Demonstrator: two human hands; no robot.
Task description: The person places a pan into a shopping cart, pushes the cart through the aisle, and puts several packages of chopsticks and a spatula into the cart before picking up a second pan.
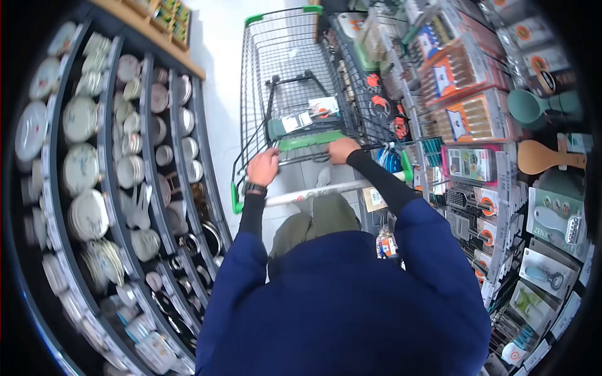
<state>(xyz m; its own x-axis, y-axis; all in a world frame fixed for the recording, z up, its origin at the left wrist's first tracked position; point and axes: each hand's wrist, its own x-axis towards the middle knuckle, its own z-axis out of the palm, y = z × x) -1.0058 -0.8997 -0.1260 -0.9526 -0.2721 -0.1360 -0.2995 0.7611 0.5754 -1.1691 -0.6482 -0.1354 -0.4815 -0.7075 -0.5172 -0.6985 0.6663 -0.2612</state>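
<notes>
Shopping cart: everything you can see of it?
The shopping cart stands upright in the aisle, its open basket grey wire, apparently metal. Its corners and the panel near the person are green, plastic-looking. A pale bar crosses the near end. The left hand and right hand grip it beside the panel. Labelled goods sit beyond. Wheels aren't discernible.

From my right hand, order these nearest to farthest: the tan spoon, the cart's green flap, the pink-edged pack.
From your right hand:
1. Green flap, on the cart, just left.
2. Pink-edged pack, right-side shelves.
3. Tan spoon, farther right.
</notes>
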